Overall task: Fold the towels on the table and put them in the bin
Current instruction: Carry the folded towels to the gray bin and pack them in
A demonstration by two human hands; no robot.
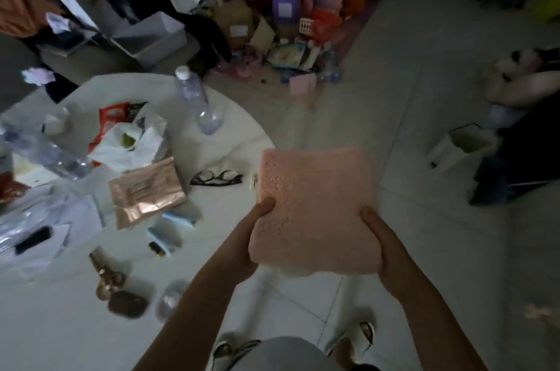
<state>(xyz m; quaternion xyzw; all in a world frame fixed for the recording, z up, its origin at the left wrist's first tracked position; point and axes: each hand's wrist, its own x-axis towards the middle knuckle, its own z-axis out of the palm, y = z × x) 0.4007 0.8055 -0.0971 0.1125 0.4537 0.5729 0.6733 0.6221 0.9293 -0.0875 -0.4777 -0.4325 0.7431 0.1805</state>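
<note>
arms: bare to the frame edge, no sleeves seen
left hand: no rings or watch seen
right hand: likewise bare
clothing: grey garment at waist
footwear: white open-toe slippers

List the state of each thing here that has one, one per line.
Pink fluffy towel: folded, held off the table.
Left hand: grip shut on the towel's left edge.
Right hand: grip shut on its right edge.
White rectangular bin: open, on the floor.
Black-framed glasses: lying on the table.
Clear plastic bottle: capped, upright.
</note>
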